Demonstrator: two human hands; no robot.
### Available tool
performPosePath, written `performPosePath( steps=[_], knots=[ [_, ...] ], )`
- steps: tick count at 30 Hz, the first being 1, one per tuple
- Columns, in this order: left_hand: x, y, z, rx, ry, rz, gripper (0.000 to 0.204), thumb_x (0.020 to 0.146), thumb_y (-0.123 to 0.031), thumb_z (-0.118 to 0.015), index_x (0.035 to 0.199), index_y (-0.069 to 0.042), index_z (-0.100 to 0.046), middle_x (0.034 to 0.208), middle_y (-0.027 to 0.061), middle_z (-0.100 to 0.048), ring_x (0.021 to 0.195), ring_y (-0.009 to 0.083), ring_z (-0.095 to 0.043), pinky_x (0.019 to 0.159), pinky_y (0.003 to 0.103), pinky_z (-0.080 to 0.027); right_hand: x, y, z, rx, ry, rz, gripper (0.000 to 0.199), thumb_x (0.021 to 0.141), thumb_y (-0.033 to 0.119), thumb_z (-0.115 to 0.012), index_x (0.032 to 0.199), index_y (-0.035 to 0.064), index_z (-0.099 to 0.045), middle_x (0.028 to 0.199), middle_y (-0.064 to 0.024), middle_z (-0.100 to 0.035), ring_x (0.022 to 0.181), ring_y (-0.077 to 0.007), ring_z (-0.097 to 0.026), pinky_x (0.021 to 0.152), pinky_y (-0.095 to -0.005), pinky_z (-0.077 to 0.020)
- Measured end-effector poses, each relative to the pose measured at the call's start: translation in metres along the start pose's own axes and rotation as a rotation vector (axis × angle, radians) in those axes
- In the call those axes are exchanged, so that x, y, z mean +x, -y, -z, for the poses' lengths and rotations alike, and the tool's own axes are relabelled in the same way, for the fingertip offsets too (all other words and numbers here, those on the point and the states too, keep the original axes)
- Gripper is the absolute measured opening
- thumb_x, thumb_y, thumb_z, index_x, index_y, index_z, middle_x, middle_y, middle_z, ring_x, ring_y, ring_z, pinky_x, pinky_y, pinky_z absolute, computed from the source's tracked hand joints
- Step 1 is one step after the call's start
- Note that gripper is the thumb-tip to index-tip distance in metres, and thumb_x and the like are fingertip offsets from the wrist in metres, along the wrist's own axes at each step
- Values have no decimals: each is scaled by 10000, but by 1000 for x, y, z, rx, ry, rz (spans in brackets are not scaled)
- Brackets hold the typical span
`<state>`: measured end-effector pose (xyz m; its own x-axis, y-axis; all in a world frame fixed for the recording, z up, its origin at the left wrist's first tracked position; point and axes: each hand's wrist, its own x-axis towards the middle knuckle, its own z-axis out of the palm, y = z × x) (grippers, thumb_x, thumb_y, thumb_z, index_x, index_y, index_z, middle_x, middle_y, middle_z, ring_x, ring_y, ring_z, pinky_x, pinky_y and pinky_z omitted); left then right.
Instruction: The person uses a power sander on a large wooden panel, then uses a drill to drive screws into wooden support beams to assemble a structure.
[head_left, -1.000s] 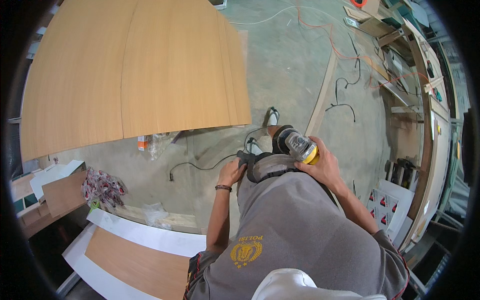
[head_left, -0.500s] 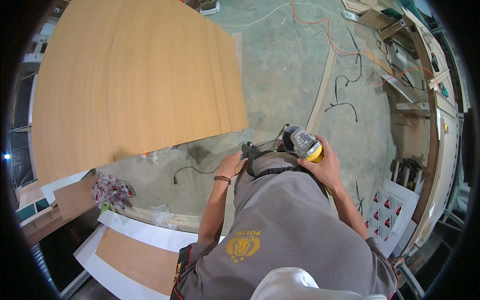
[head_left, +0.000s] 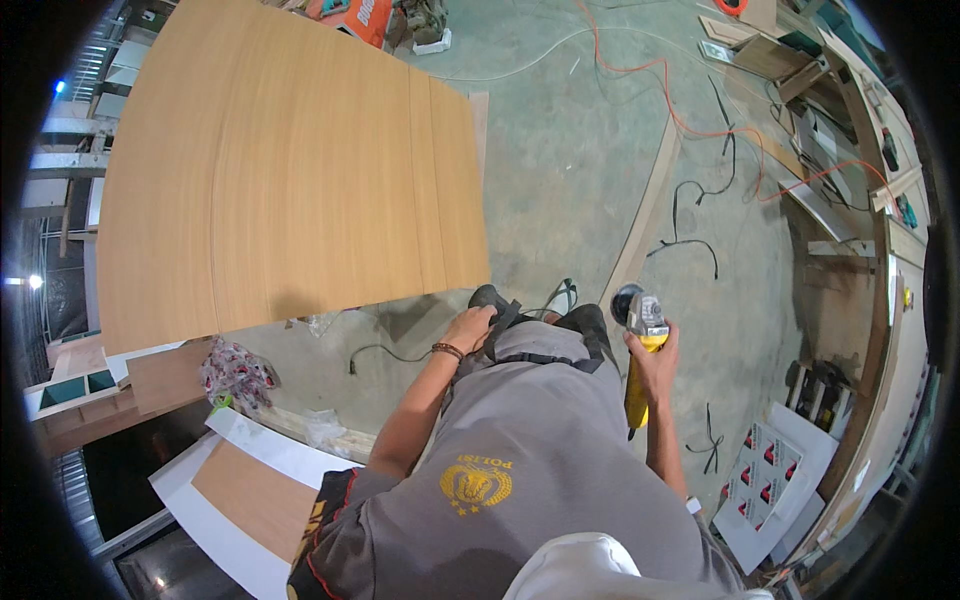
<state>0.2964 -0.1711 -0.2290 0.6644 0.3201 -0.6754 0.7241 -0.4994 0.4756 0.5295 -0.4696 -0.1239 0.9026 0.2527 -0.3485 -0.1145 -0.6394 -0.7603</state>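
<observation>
My right hand (head_left: 655, 362) is wrapped round an angle grinder (head_left: 637, 398) with a yellow body, a silver-grey head and a dark round disc at its far end. It is held out to the right of my lap. Over on the left, my left hand (head_left: 470, 328) has its fingers curled at a black strap (head_left: 503, 318) by my left thigh, next to a dark rounded thing. The fingertips are partly hidden, so what they grip does not show well. A dark bracelet circles my left wrist.
A large wood-veneered panel (head_left: 310, 170) fills the left front. On the right stands a long workbench (head_left: 875, 330) with tools and board offcuts. An orange cord (head_left: 665, 90), black cables (head_left: 675, 215) and a wooden strip (head_left: 645, 210) lie on the floor. White-edged boards (head_left: 240, 500) are at lower left.
My right hand has carried the grinder from over my lap out to the right, and its yellow body now shows. The left hand stays by the strap. The whole view has shifted slightly.
</observation>
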Motion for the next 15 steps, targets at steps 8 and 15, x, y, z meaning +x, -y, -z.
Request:
performPosePath(
  steps=[8, 15],
  knots=[
    [45, -9, 7, 126, 38, -170, 528, 985, -333, -606, 1402, -24, -510, 1437, 246, -521, 1353, 393, -484, 1112, 460, -419, -7, -93, 26, 96, -132, -222, 675, 739, 269, -846, 1240, -34, -509, 931, -112, -665, 779, -210, -656, 746, -349, -538],
    [89, -40, 29, 51, 86, -74, 832, 974, -539, -570, 1541, 23, -334, 1597, 271, -329, 1492, 387, -315, 1222, 429, -285, -31, -108, 34, 134, -210, -329, 727, 737, 296, -845, 1298, -5, -493, 1069, -160, -656, 954, -257, -657, 855, -384, -521]
  ],
)
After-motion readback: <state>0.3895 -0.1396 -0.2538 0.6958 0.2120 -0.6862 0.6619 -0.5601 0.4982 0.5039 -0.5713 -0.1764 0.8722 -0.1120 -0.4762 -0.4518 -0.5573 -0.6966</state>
